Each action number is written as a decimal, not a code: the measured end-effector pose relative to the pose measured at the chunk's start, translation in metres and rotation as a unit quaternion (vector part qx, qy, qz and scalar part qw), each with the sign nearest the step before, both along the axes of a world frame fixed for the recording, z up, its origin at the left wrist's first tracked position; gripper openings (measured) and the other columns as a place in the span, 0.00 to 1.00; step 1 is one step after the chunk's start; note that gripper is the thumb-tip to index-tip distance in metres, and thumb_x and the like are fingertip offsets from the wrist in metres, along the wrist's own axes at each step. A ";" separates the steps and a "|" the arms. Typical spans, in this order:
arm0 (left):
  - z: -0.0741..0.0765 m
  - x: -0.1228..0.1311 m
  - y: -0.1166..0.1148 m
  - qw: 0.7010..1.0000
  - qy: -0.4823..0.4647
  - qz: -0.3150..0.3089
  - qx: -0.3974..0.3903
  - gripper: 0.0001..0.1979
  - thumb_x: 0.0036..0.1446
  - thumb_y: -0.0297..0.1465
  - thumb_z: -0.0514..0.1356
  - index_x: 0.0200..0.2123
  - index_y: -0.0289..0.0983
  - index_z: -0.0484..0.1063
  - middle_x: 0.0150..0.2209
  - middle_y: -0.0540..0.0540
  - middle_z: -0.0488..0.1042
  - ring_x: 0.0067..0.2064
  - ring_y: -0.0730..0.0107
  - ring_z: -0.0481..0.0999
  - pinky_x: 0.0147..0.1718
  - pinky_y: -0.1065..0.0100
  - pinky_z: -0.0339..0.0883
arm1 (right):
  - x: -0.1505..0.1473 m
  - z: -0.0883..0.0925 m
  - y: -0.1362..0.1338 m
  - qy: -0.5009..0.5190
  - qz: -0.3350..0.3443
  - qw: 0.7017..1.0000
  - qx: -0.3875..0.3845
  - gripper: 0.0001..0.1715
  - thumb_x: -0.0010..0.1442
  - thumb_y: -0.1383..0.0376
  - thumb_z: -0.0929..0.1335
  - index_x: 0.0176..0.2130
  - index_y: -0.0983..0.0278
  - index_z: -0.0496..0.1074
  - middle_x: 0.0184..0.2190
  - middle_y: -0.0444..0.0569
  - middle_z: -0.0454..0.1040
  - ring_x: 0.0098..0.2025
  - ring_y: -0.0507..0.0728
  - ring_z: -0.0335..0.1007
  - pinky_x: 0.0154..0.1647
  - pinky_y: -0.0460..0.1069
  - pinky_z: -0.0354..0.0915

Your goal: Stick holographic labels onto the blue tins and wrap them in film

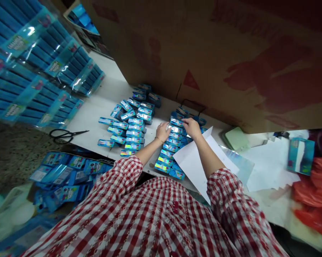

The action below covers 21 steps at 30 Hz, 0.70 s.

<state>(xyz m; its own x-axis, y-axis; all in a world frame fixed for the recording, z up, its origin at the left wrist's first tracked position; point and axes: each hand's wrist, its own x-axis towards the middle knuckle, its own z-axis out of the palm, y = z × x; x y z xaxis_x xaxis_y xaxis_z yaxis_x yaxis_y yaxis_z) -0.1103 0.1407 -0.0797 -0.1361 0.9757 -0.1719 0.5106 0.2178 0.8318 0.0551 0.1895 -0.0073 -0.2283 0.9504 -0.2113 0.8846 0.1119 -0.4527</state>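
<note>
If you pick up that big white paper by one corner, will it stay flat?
Probably not: the white paper looks thin, so it would likely droop. It seems light and may slide easily on the smooth table. The right arm over it likely pins it.

Glossy foil-faced blue packets, matt white paper sheet, brown cardboard box, checked cloth sleeves

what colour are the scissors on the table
Black scissors, lying left of the small blue packs; the head view shows them best.
</note>
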 end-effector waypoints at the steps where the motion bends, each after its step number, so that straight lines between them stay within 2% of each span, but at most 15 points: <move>1: -0.002 0.002 0.000 1.000 0.004 0.002 0.002 0.20 0.52 0.32 0.58 0.49 0.33 0.69 0.47 0.36 0.69 0.49 0.56 0.68 0.52 0.60 0.58 | -0.007 -0.008 0.007 0.000 0.007 1.000 -0.011 0.20 0.56 0.69 0.64 0.48 0.61 0.74 0.46 0.50 0.73 0.46 0.57 0.68 0.48 0.49 0.61; 6: -0.019 0.012 -0.004 1.000 0.025 -0.005 -0.015 0.28 0.54 0.36 0.58 0.57 0.31 0.61 0.53 0.32 0.65 0.56 0.51 0.63 0.55 0.56 0.55 | -0.027 -0.034 0.027 -0.022 0.039 0.999 -0.028 0.21 0.54 0.72 0.65 0.47 0.61 0.74 0.48 0.51 0.72 0.47 0.57 0.68 0.49 0.48 0.61; 9: -0.023 0.016 -0.006 0.998 0.052 -0.014 -0.018 0.30 0.57 0.36 0.54 0.61 0.31 0.54 0.56 0.32 0.63 0.57 0.52 0.62 0.55 0.55 0.56 | -0.027 -0.038 0.028 -0.022 0.058 0.998 -0.016 0.19 0.55 0.71 0.64 0.45 0.60 0.75 0.48 0.50 0.72 0.48 0.56 0.68 0.50 0.48 0.61; 12: -0.022 0.016 -0.002 0.997 0.077 -0.023 -0.004 0.33 0.56 0.33 0.56 0.62 0.29 0.50 0.59 0.32 0.59 0.60 0.53 0.59 0.56 0.56 0.56 | -0.027 -0.040 0.031 -0.015 0.040 0.999 -0.027 0.17 0.55 0.70 0.65 0.44 0.62 0.76 0.47 0.51 0.73 0.48 0.56 0.69 0.50 0.47 0.61; 18: -0.020 0.023 0.017 0.998 0.066 -0.005 -0.016 0.30 0.57 0.33 0.54 0.61 0.29 0.53 0.57 0.32 0.62 0.59 0.55 0.61 0.56 0.58 0.56 | -0.028 -0.046 0.049 -0.018 0.000 0.994 -0.106 0.13 0.51 0.69 0.67 0.38 0.63 0.77 0.37 0.48 0.78 0.39 0.53 0.73 0.41 0.45 0.64; 21: -0.021 0.029 0.020 0.998 0.061 0.022 -0.024 0.27 0.59 0.35 0.53 0.60 0.32 0.56 0.56 0.35 0.64 0.58 0.56 0.63 0.56 0.59 0.58 | -0.028 -0.047 0.060 -0.035 0.025 0.989 -0.144 0.14 0.48 0.71 0.67 0.37 0.66 0.77 0.34 0.48 0.78 0.34 0.51 0.73 0.34 0.42 0.64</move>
